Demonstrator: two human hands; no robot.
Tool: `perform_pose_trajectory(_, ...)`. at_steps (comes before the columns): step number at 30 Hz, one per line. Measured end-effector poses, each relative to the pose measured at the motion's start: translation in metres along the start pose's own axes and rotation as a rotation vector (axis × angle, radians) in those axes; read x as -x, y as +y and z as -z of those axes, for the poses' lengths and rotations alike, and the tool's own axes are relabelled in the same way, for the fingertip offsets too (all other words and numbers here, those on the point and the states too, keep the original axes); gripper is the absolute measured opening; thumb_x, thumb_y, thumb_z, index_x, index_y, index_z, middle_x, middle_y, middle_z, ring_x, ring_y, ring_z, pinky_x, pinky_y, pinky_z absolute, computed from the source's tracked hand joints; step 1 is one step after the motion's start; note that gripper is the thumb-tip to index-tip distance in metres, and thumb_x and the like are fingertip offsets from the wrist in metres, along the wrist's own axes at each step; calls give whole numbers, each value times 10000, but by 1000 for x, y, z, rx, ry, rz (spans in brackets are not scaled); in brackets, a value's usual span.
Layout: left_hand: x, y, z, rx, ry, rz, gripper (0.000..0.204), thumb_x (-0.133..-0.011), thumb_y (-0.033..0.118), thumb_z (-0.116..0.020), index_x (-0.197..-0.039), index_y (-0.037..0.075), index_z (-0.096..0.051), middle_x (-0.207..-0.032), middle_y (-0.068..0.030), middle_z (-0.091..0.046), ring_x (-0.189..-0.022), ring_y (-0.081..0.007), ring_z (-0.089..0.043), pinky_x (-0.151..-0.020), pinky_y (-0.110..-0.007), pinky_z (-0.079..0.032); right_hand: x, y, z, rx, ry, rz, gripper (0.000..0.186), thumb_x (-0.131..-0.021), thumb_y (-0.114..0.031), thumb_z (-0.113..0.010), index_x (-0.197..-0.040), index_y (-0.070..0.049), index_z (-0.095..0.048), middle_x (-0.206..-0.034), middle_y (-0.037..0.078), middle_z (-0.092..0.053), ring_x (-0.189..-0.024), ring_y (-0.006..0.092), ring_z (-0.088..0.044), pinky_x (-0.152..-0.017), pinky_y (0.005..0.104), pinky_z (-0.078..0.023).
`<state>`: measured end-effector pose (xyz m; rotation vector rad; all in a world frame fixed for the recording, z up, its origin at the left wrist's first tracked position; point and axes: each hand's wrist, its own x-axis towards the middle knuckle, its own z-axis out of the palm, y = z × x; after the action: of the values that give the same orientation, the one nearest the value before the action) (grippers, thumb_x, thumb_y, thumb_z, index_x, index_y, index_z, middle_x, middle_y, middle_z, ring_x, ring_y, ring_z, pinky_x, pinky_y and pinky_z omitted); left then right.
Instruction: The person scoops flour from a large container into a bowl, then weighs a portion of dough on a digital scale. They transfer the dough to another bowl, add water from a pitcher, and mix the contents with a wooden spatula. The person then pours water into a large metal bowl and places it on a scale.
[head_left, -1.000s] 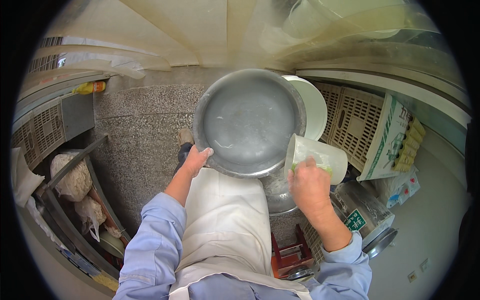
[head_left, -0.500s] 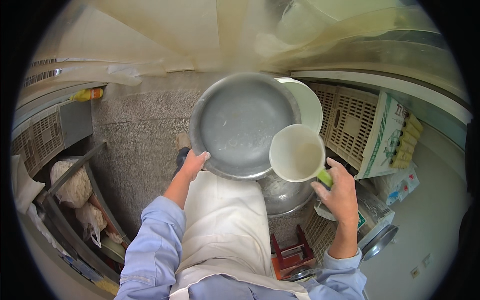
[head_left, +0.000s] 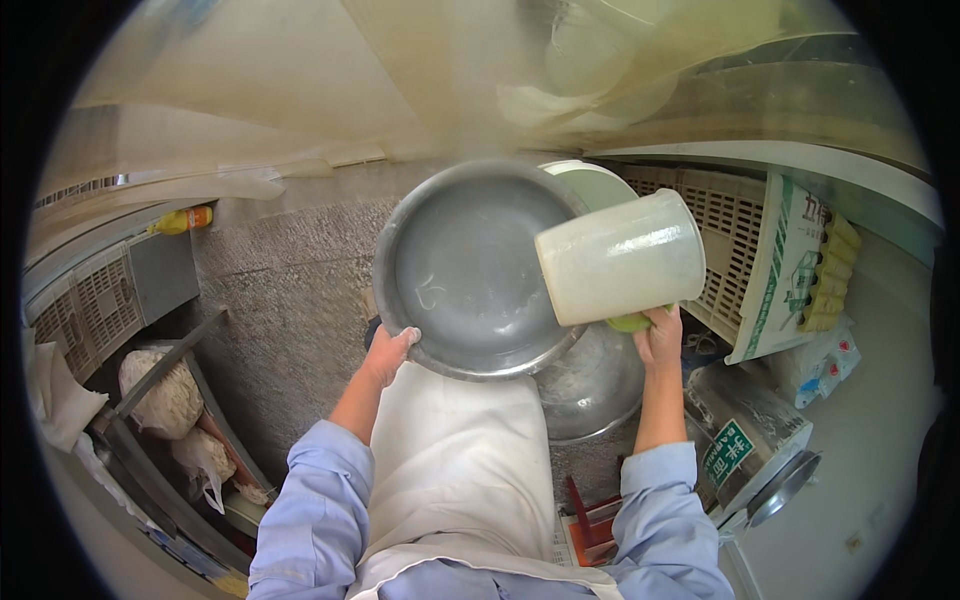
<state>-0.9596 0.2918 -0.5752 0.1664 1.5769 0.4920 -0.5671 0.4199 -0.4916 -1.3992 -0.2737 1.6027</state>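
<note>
A wide grey metal basin (head_left: pixel 470 270) is tilted up in front of my apron. At its near left edge, my left hand (head_left: pixel 392 352) is closed on the rim, thumb on top. My right hand (head_left: pixel 660 335) grips the green handle (head_left: pixel 630 322) of a whitish plastic pitcher (head_left: pixel 625 255). That pitcher is tipped onto its side, one end overlapping the basin's right rim; its inside is hidden. Light streaks mark the basin's floor, and I see nothing else in it. Whitish powder shows on my left fingers.
Beneath the basin's right side are another metal bowl (head_left: pixel 590 385) and a pale round tub (head_left: pixel 595 185). Plastic crates (head_left: pixel 730 235) and a white carton (head_left: pixel 775 265) stand right. A metal-edged shelf (head_left: pixel 190 370) with bagged stuff is left. A translucent curtain (head_left: pixel 330 90) hangs ahead.
My right hand has turned the pitcher from mouth-up onto its side and moved it slightly up and right. My left hand stays on the basin's rim.
</note>
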Motion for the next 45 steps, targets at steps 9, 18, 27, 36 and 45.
perform_pose_trajectory(9,9,9,-8,33,-13,-26,492,-793,135,-599,-1233,-22,-442,-1144,-117,-545,-1037,-231,-531,-904,-368,-436,-55,35,11,-118,-103,-67,452,-766,128,-544,-1169,-64,-477,-987,30,-553,-895,169,-561,-871,324,-464)
perform_pose_trajectory(18,12,8,-11,83,48,-63,501,-779,78,-623,-1232,-21,-434,-1146,-127,-551,-1036,-232,-537,-926,-347,-416,-59,52,7,-172,-59,22,364,-754,108,-538,-1089,-34,-525,-965,40,-583,-887,177,-566,-833,313,-447)
perform_pose_trajectory(27,28,27,-7,-15,29,-105,472,-770,86,-622,-1200,-28,-462,-1120,-121,-566,-1015,-217,-540,-910,-340,-419,-29,36,-4,-242,-1,57,380,-745,109,-511,-1099,-27,-523,-995,57,-588,-930,191,-570,-845,327,-440)
perform_pose_trajectory(36,156,93,-11,-177,-9,-163,447,-745,71,-603,-1163,-45,-496,-1081,-121,-586,-981,-216,-558,-887,-333,-429,94,-40,-29,-272,117,140,376,-754,115,-491,-1107,-12,-512,-1020,71,-565,-967,205,-556,-916,343,-428)
perform_pose_trajectory(45,265,174,-15,-350,-333,-319,457,-705,24,-565,-1153,-35,-501,-1062,-94,-582,-964,-203,-555,-874,-324,-429,260,-56,-19,-515,394,370,279,-752,95,-530,-978,-65,-568,-912,8,-561,-891,182,-553,-847,317,-430)
